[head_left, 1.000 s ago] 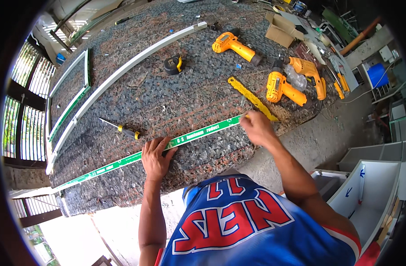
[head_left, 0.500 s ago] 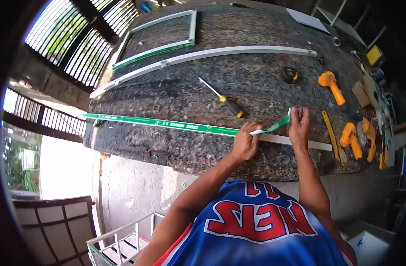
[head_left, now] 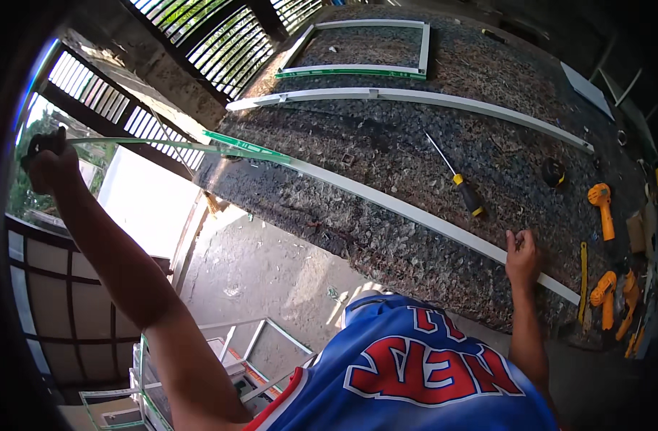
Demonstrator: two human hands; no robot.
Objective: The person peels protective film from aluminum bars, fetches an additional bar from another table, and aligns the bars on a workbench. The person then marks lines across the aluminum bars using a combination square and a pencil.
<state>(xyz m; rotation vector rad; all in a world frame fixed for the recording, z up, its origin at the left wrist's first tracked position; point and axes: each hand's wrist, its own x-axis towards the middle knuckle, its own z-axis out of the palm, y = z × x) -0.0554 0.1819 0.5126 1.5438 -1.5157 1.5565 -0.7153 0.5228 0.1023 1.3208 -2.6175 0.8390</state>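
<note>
Both hands had parted along the white bar (head_left: 401, 210): half a second earlier they were close together toward its right end, the right hand raising the loose tip of the green film (head_left: 163, 144), while now the left hand (head_left: 50, 161) was out past the bar's left end with that film in its grasp. Its fingers were closed around the strip, which ran taut from there back over the bar's left end. The right hand (head_left: 523, 258) lay across the bar near its right end, fingers loosely curled; I cannot tell whether it gripped the bar or only steadied it.

Far more of the bar showed bare white than before, and only a short stretch at its left end looked green. That suggested the peeling was mostly done, with the last length still stuck.

As for the bar itself, it lay along the near side of the bench (head_left: 386, 244). Beyond its right half were a screwdriver (head_left: 469, 201) and, farther off, a tape measure (head_left: 554, 172). A second bar (head_left: 444, 99) lay well apart on its far side, with a rectangular frame (head_left: 372, 24) beyond that.
</note>
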